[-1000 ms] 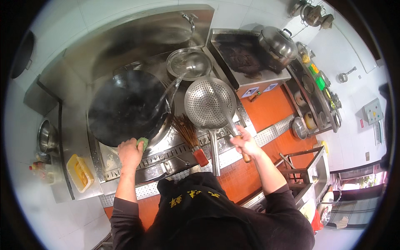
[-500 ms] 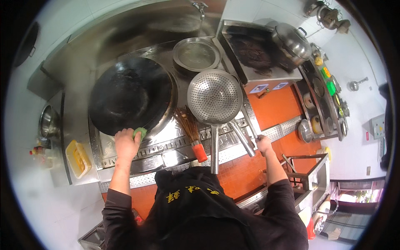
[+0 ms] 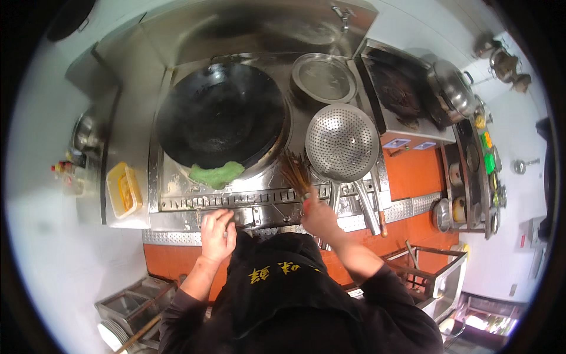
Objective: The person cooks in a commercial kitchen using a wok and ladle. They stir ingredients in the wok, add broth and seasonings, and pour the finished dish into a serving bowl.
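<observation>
My right hand (image 3: 320, 223) is closed round the red handle of a bamboo wok brush (image 3: 296, 174), whose bristles rest on the stove beside the wok. My left hand (image 3: 217, 236) is at the stove's front edge, its fingers loosely bent and apart, with nothing visible in them. A green cloth (image 3: 217, 175) lies draped over the near rim of the large black wok (image 3: 221, 118). To the right of the brush, a perforated strainer (image 3: 342, 141) lies with its metal handle toward me. A second metal handle and a wooden-ended one stick out near it.
Behind the strainer sits a round metal pan (image 3: 325, 79) of liquid. A yellowish plastic tub (image 3: 124, 192) stands at the left. A dark flat cooktop (image 3: 395, 88) and a lidded steel pot (image 3: 451, 88) are at the right, above the orange floor (image 3: 413, 183).
My left hand has let go of the green cloth and drawn back to the stove's edge. My right hand has left a long handle at the right and taken the brush. The view has shifted.
</observation>
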Demonstrator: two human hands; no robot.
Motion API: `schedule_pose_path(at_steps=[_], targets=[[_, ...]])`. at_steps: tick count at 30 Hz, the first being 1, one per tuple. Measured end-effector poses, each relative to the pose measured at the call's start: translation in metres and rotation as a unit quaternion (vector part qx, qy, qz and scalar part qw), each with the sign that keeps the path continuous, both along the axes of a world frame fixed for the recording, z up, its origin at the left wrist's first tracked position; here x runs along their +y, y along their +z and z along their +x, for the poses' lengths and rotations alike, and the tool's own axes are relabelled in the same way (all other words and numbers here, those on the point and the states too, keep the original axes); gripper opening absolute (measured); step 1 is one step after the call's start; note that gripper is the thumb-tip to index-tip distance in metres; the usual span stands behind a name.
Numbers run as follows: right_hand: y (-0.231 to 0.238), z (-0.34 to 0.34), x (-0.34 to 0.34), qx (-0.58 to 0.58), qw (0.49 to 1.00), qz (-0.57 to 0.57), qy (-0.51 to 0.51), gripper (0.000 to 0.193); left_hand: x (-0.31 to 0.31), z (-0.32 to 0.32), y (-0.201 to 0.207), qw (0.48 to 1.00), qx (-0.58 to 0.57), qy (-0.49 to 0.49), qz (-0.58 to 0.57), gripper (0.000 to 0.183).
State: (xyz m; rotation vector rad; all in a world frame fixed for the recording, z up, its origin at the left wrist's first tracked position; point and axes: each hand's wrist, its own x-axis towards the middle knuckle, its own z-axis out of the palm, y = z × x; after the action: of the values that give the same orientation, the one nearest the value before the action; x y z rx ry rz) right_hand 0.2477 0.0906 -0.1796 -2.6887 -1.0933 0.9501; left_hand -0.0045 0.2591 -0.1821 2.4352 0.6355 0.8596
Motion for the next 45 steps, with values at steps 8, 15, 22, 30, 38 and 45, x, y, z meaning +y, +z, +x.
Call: schedule_pose_path(at_steps=[8,15,22,30,38,45], targets=[[0.060,0.056,0.019,0.263,0.953,0.074,-0.127,0.062,-0.060,-0.085,-0.082,0.916,0.090,0.078,-0.383,0.016],[0.080,0.060,0.036,0.250,0.957,0.058,-0.139,0.049,-0.078,-0.142,-0.119,0.902,0.132,0.135,-0.389,0.015],[0.180,0.065,0.048,0.205,0.969,0.115,-0.078,0.053,-0.082,-0.152,-0.131,0.911,0.109,0.152,-0.368,0.018],[0.149,0.082,0.209,-0.090,0.957,0.021,0.274,0.067,-0.078,-0.155,-0.130,0.908,0.154,0.159,-0.356,0.020],[0.011,0.021,0.327,-0.072,0.937,0.029,0.340,0.083,-0.122,-0.184,-0.126,0.838,0.132,0.298,-0.437,0.019],[0.113,0.059,0.294,0.073,0.867,-0.165,0.464,0.090,-0.129,-0.176,-0.123,0.808,0.089,0.335,-0.477,0.020]])
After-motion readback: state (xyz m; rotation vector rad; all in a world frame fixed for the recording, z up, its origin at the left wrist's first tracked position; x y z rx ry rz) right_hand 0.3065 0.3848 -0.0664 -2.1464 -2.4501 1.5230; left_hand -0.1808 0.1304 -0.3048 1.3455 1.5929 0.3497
